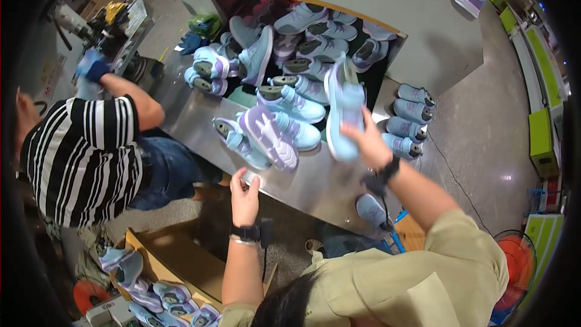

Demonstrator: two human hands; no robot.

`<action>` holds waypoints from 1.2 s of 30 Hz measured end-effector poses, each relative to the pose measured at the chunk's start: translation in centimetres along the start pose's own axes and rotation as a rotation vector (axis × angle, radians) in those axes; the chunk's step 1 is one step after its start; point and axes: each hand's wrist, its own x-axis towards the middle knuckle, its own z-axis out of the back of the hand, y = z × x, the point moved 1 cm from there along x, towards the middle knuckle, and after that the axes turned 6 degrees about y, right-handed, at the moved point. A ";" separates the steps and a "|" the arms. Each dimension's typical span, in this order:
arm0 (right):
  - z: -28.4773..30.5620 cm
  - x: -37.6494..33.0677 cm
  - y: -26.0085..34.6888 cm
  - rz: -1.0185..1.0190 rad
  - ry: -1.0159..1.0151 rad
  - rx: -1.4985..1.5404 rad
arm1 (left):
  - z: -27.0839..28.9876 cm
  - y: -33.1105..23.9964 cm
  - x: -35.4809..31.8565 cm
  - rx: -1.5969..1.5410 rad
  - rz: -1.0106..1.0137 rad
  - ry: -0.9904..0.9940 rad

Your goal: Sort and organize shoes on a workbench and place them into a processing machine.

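Observation:
My right hand grips a light blue sneaker by its heel end, sole turned sideways, held above the steel table. My left hand rests open at the table's near edge, fingers spread, holding nothing. Just beyond it lies a blue and lilac sneaker among a pile of similar shoes. A dark watch sits on each wrist.
Several blue and purple sneakers fill a dark bin at the back. A row of shoes lines the right edge. A person in a striped shirt works at the left. A cardboard box of sneakers stands below.

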 end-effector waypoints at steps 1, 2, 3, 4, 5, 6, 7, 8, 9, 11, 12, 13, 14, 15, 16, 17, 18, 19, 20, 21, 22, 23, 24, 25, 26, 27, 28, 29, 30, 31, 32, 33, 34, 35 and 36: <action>1.6 5.2 0.9 0.021 -0.004 0.053 | -0.7 0.5 -0.2 -0.018 0.046 0.038; 2.4 9.9 2.4 0.040 -0.134 0.049 | -1.8 -0.3 -0.8 0.050 0.058 0.102; 4.0 14.9 3.0 0.190 -0.355 -0.162 | -3.1 -1.4 -1.4 0.118 0.066 0.175; 4.7 18.6 3.8 0.328 -0.450 -0.377 | -4.0 -1.1 -2.0 0.131 0.087 0.249; 4.6 20.5 3.0 0.454 -0.535 -0.588 | -4.4 0.5 -2.7 0.149 0.124 0.292; 4.4 20.7 -0.1 0.414 -0.244 -0.726 | -4.5 1.6 -3.1 0.073 0.186 0.347; 2.4 18.8 -1.8 0.356 0.077 -0.846 | -4.8 2.5 -4.3 -0.016 0.268 0.386; 1.6 15.2 -3.8 0.221 0.282 -0.932 | -4.9 3.2 -4.9 -0.174 0.315 0.388; 0.1 10.3 -2.5 0.120 0.420 -0.889 | -4.7 3.9 -5.6 -0.178 0.360 0.417; 2.7 4.3 -2.3 0.269 0.585 -0.967 | -3.9 4.9 -7.0 -0.158 0.379 0.447; 4.5 1.9 -1.9 0.232 0.507 -0.980 | -3.7 4.9 -7.7 -0.143 0.355 0.398; 6.5 -0.6 -1.5 0.195 0.420 -1.000 | -3.5 5.0 -8.7 -0.126 0.324 0.359; 8.6 -2.7 -1.1 0.174 0.336 -1.012 | -3.6 5.8 -9.7 -0.136 0.363 0.318; 10.9 -5.1 -1.2 0.158 0.287 -1.030 | -3.8 6.6 -10.4 -0.154 0.450 0.323; 12.3 -7.5 -1.4 0.070 0.252 -1.059 | -4.2 7.7 -11.5 -0.176 0.455 0.336; 12.9 -10.2 -1.5 -0.011 0.217 -1.089 | -4.6 8.6 -12.6 -0.199 0.454 0.346; 12.9 -13.3 -1.9 0.032 0.257 -1.091 | -5.6 9.0 -13.4 -0.206 0.445 0.363; 12.7 -16.4 -2.8 0.081 0.302 -1.089 | -6.6 9.2 -14.3 -0.184 0.436 0.408; 12.5 -19.1 -4.1 0.081 0.310 -1.103 | -7.8 9.3 -15.3 -0.162 0.421 0.452; 13.2 -21.5 -6.8 0.103 0.303 -1.074 | -9.6 8.9 -16.2 -0.188 0.376 0.476; 13.3 -23.3 -9.5 0.012 0.230 -1.047 | -11.0 8.6 -17.2 -0.160 0.337 0.524; 12.5 -24.4 -10.9 0.098 0.126 -1.088 | -12.8 8.7 -18.1 -0.137 0.296 0.568; 11.3 -24.5 -11.3 0.038 0.063 -1.115 | -15.1 8.0 -18.9 -0.205 0.281 0.573; 10.4 -24.6 -11.2 -0.030 0.055 -1.031 | -17.4 8.3 -19.2 -0.250 0.287 0.630; 10.1 -24.5 -11.7 -0.027 0.062 -0.982 | -19.5 6.3 -20.0 -0.324 0.292 0.577; 10.2 -24.2 -12.1 -0.007 0.178 -0.867 | -21.4 4.2 -20.5 -0.396 0.295 0.524; 10.3 -23.8 -10.8 -0.017 0.408 -0.801 | -22.6 3.9 -20.5 -0.443 0.335 0.480; 10.7 -23.2 -9.3 -0.033 0.638 -0.727 | -24.4 7.6 -20.1 -0.321 0.164 0.410; 13.0 -21.1 -8.2 -0.198 0.696 -0.693 | -25.2 7.2 -20.1 -0.203 0.164 0.351; 14.4 -19.4 -5.1 0.059 0.556 -0.863 | -25.8 6.2 -20.0 -0.089 0.165 0.279; 17.0 -17.2 -3.4 0.171 0.326 -1.152 | -26.1 4.3 -20.1 -0.009 0.121 0.232; 18.6 -14.5 -1.0 0.306 0.218 -1.330 | -26.5 4.7 -19.9 0.017 0.019 0.200; 20.4 -11.6 1.3 0.443 0.099 -1.505 | -27.0 4.3 -19.6 0.121 0.011 0.223; 22.0 -8.7 2.5 0.392 0.089 -1.523 | -27.4 4.1 -19.6 0.228 0.013 0.238; 23.4 -6.2 2.9 0.289 0.148 -1.569 | -28.1 4.3 -19.6 0.221 0.027 0.198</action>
